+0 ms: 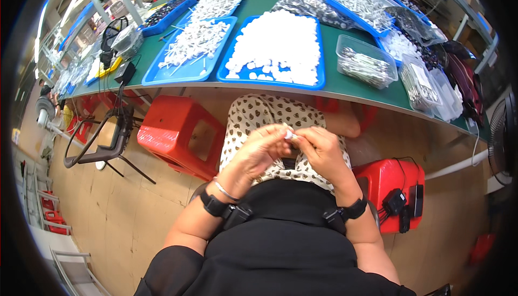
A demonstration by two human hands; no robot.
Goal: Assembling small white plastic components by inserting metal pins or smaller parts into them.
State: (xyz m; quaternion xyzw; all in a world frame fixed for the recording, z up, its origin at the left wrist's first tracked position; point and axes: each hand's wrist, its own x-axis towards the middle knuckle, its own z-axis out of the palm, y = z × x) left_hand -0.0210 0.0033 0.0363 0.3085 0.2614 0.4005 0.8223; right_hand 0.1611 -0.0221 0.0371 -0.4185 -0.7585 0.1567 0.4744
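Observation:
My left hand [260, 147] and my right hand [322, 149] meet over my lap, well below the table edge. Between their fingertips they pinch a small white plastic piece [290, 134]. Both hands grip it together; its exact shape is too small to tell. In front of me on the green table [345, 88] lies a blue tray [276, 48] heaped with small white round pieces. Left of it, another blue tray [190, 45] holds several thin white sticks.
A clear plastic box [366, 61] of small parts and clear bags [426, 88] sit on the table's right side. More blue trays lie farther back. A red stool [181, 134] stands to my left, another red stool [396, 191] with black devices to my right. A fan [502, 134] stands at the far right.

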